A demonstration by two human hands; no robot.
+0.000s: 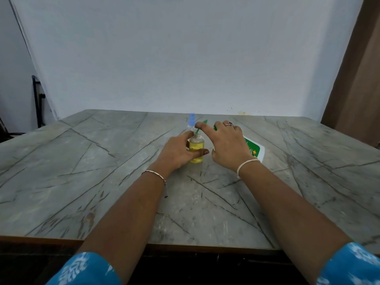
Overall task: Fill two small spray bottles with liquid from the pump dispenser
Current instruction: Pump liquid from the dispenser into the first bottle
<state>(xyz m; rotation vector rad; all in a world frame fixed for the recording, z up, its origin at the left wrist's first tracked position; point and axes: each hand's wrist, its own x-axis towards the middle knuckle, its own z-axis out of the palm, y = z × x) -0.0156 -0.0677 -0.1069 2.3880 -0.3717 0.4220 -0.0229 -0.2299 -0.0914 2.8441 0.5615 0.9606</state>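
Left grip (pixel 181 149) curls round the uncapped spray bottle (pixel 196 147) at frame centre, mostly full of yellow liquid, while the right grip (pixel 228 140) clasps the pump dispenser (pixel 254 149) over its mouth (the blue-capped bottle (pixel 192 119) behind is likely left to fill).

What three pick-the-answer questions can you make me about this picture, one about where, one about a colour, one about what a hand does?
1. Where is the blue-topped bottle?
A) behind the small bottle
B) on the floor
C) upside down in a cup

2. What colour is the liquid in the small bottle?
A) red
B) yellow
C) purple

3. What is the left hand doing?
A) pointing at the wall
B) holding the small bottle
C) waving in the air

Answers:
1 A, it stands just beyond the small bottle.
2 B, yellow shows through the clear sides.
3 B, its fingers and thumb wrap the bottle, under the green spout.
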